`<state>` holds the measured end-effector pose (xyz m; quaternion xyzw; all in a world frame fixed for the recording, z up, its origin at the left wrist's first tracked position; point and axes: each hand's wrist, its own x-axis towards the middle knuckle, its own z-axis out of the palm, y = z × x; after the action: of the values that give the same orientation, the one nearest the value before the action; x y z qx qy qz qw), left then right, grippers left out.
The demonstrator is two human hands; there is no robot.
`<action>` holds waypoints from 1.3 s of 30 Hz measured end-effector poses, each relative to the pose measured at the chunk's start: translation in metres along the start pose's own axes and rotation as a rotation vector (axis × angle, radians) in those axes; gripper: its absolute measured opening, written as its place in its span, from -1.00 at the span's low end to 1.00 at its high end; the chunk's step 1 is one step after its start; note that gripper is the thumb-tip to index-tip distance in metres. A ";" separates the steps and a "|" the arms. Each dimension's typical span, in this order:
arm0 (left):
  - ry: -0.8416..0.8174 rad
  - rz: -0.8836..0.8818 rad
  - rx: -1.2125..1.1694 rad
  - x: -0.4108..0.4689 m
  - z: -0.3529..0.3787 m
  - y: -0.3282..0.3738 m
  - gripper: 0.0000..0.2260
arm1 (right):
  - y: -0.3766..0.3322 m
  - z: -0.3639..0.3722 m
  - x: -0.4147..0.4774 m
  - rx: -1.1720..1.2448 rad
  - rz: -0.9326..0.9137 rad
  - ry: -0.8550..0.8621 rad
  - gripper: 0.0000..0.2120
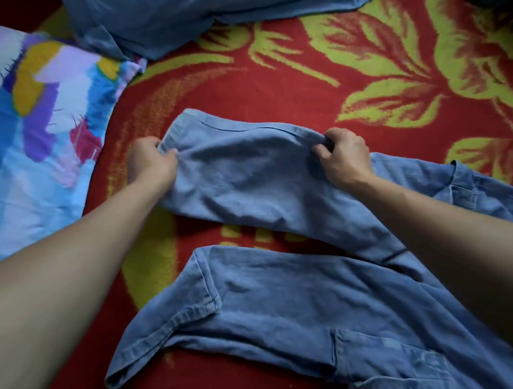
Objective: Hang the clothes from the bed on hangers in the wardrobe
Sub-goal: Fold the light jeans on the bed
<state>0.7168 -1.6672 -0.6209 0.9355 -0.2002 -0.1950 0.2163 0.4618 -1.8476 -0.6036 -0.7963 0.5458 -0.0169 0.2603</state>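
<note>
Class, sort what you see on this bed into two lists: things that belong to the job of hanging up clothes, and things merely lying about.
Belong to the job: jeans, gripped by left hand and right hand; blue garment behind them.
Lying about: patterned pillow; red bedspread.

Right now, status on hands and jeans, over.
Left hand grips jeans at far leg's hem; right hand pinches its upper edge. Jeans flat on blanket. No hanger in view; nothing in the way.
</note>
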 end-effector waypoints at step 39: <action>-0.234 0.912 0.659 -0.269 0.029 -0.149 -0.93 | 0.134 0.090 -0.338 -0.359 -0.191 -0.003 -0.67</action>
<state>0.5196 -1.4304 -0.6422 0.7447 -0.6563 -0.1117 -0.0481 0.2376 -1.5511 -0.6521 -0.8782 0.4615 0.0573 0.1121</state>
